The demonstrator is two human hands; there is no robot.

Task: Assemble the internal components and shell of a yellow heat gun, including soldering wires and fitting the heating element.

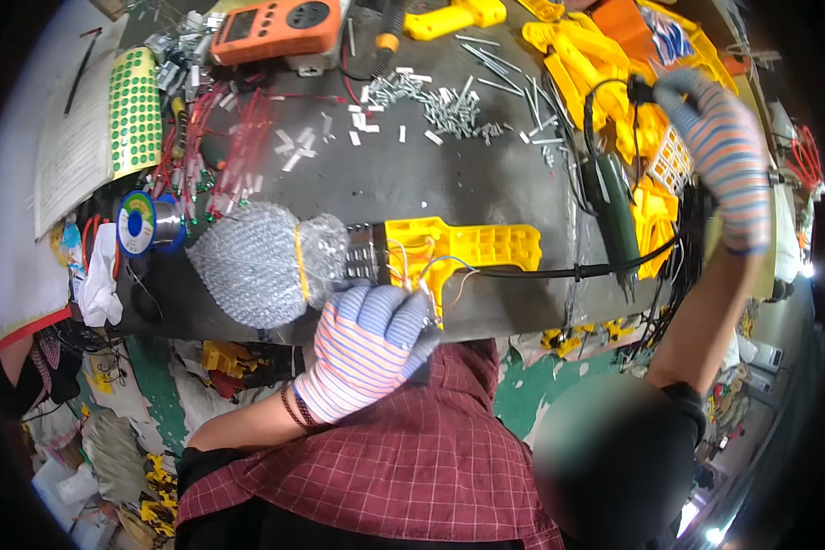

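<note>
My left hand (362,344), in a striped glove, is closed at the near side of an open yellow tool housing (467,245). Thin wires (445,266) run from the housing to its fingertips. A black cable (596,269) enters the housing's handle from the right. To its left, the black slotted part joins a bundle in bubble wrap (257,261), bound with a yellow band. My right hand (720,142), gloved alike, reaches far right over yellow parts, beside a black cord piece (640,90). Blur and overlap hide whether its fingers grip anything.
A dark green pen-shaped power tool (610,215) lies tip toward me at right. Loose screws (449,110) lie far centre. An orange meter (277,29), a solder spool (148,223), red wires (243,151) and a green sticker sheet (136,112) occupy the left. Yellow housings (577,55) pile far right.
</note>
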